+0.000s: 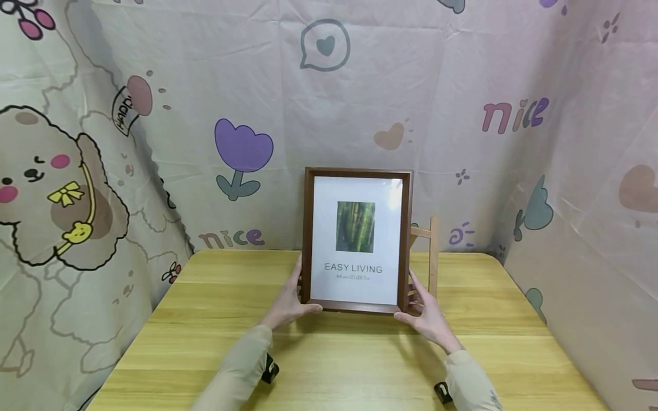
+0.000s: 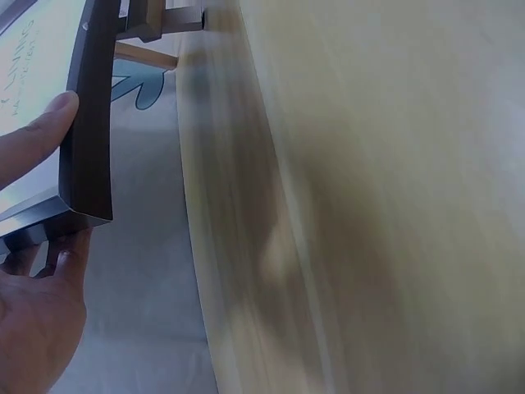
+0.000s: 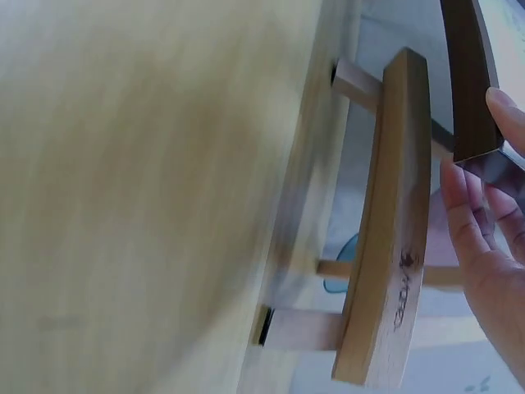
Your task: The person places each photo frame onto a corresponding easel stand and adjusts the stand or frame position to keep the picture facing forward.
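Observation:
A brown picture frame (image 1: 356, 228), with a white sheet, a green bamboo print and the words "EASY LIVING", is held upright in both hands. My left hand (image 1: 289, 303) grips its lower left corner, thumb on the front and fingers behind; the left wrist view shows the same grip on the dark edge (image 2: 89, 139). At the lower right corner my right hand (image 1: 428, 317) holds on likewise, thumb in front. Behind the frame stands a wooden easel (image 1: 433, 257), mostly hidden in the head view. In the right wrist view the easel's ledge (image 3: 385, 230) sits beside the frame, apart from it.
All this happens over a wooden table (image 1: 339, 365) with light grain. A printed cloth (image 1: 329, 103) hangs behind it and on both sides, close to the table's edges. Dark wrist straps (image 1: 269, 370) show under the sleeves.

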The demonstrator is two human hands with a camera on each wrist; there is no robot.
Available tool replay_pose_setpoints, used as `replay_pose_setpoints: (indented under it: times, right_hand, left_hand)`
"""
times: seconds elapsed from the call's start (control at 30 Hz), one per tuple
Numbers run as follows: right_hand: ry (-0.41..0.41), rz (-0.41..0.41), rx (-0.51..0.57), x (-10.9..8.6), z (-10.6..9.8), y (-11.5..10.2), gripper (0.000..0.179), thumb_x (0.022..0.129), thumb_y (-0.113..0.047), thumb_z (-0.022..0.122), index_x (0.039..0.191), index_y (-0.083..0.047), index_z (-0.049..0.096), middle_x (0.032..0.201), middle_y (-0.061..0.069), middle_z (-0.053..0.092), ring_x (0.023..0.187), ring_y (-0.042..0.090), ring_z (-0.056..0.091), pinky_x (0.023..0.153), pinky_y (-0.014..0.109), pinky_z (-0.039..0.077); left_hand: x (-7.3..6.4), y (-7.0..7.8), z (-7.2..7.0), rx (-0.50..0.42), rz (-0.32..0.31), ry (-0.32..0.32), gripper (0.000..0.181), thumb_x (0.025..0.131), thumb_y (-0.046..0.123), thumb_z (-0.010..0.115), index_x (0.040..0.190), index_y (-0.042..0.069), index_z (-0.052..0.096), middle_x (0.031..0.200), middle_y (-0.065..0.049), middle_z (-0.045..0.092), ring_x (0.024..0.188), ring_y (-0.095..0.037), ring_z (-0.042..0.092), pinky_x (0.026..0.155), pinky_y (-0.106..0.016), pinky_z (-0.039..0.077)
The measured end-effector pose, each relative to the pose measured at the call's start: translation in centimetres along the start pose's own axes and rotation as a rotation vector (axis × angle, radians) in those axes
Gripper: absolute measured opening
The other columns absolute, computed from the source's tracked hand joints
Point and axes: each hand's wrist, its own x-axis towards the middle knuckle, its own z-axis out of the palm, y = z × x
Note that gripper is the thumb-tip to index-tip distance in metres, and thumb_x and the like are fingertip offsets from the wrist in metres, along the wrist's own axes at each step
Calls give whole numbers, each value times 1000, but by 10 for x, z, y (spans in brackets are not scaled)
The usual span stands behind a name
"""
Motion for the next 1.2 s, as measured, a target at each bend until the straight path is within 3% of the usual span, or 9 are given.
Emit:
replay_pose_setpoints:
  times: [0.13, 0.3, 0.47, 0.63, 0.73, 0.93, 1.07, 1.2]
  right_hand:
    - [5, 1, 16, -2, -7, 3, 114, 76, 1, 84, 164, -17, 12, 145, 31, 43, 113, 42, 63, 98, 45, 58]
    - [29, -11, 21, -5, -15, 7, 113, 75, 3, 83, 163, -12, 14, 125, 28, 53, 100, 33, 66, 89, 32, 61]
    - [56, -1, -39, -7, -25, 9, 109, 78, -1, 83, 162, -4, 14, 129, 31, 54, 105, 32, 66, 89, 31, 61]
    - [55, 21, -22, -8, -33, 13, 108, 79, 0, 82, 162, -5, 12, 127, 27, 52, 104, 8, 62, 89, 19, 57]
    - [67, 0, 11, -8, -36, 18, 108, 78, 3, 81, 161, -3, 13, 125, 26, 50, 98, 0, 59, 85, 14, 56]
    - [101, -71, 27, -10, -43, 25, 105, 77, 8, 80, 160, 2, 15, 117, 27, 53, 94, 0, 59, 81, 17, 57]
    - [117, -99, 28, -12, -48, 26, 106, 77, 9, 80, 159, 4, 14, 117, 28, 53, 95, -4, 58, 82, 14, 56]
    - [131, -117, 4, -15, -53, 27, 107, 77, 8, 80, 159, 5, 12, 121, 31, 52, 97, -7, 55, 84, 9, 52]
  left_hand:
    - [6, 3, 5, 10, 11, -22, 139, 68, 25, 94, 163, 13, -6, 171, -15, 5, 150, -46, 29, 122, -63, 26]
    - [16, 8, 12, 9, 24, -46, 138, 69, 24, 93, 163, 13, -7, 171, -16, 6, 149, -46, 32, 122, -62, 27]
    - [27, 12, 20, -17, 53, -57, 138, 68, 17, 94, 163, 18, -7, 171, -11, 7, 148, -43, 35, 122, -60, 30]
    - [36, 13, 28, -26, 82, -73, 138, 69, 14, 93, 163, 18, -8, 172, -10, 4, 148, -43, 34, 121, -60, 31]
    - [41, 14, 33, -31, 81, -83, 139, 69, 13, 93, 163, 18, -10, 172, -11, 2, 150, -43, 32, 122, -59, 29]
    - [50, 18, 41, -70, 88, -98, 140, 69, 9, 92, 162, 21, -12, 172, -9, 3, 153, -38, 26, 124, -56, 28]
    - [55, 21, 48, -101, 97, -106, 140, 69, 7, 92, 162, 23, -12, 172, -9, 4, 152, -39, 29, 122, -57, 31]
    - [60, 24, 55, -88, 101, -109, 140, 70, 6, 91, 162, 23, -12, 172, -7, 0, 155, -37, 21, 124, -57, 26]
